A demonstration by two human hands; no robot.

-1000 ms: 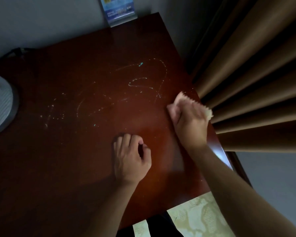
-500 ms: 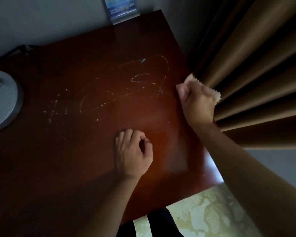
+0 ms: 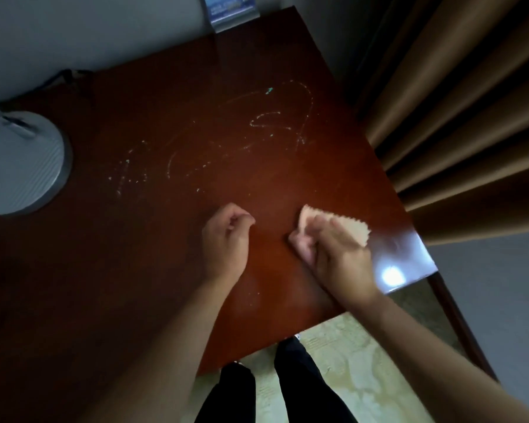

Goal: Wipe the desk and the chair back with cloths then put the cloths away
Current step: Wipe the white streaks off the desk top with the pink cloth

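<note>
Step in hand: wiping the desk [image 3: 171,87]. I read the chair back and the stowing of the cloths as steps not yet begun; no chair is in view.

Hand state: my right hand [image 3: 333,254] grips a pale cloth [image 3: 356,228] with a zigzag edge, fingers curled round it, and presses it on the desk surface near the right edge, just short of the near right corner. The hand is motion-blurred, so I cannot tell exactly how the fingers lie. My left hand [image 3: 225,242] rests on the desk just beside it, toward the near edge, fingers loosely curled and holding nothing. Only one cloth is visible.

Surface condition: pale chalky streaks [image 3: 275,123] and small teal specks remain across the middle of the desk, from the centre toward the left. The area under and around the cloth looks clean, and a glossy reflection shows at the near right corner.

Next move, as I judge it: carry the cloth away from the near edge and leftward over the streaks, with steady downward pressure and overlapping passes.

Surroundings and obstructions:
- A round grey lamp base [image 3: 16,163] stands at the left edge; its cable [image 3: 64,76] trails off the far left corner. The streaks end near it, so the wipe must stop short or go round.
- A blue card stand [image 3: 231,10] sits at the far edge.
- Brown curtains [image 3: 458,111] hang close beside the right edge and could catch the cloth.
</note>
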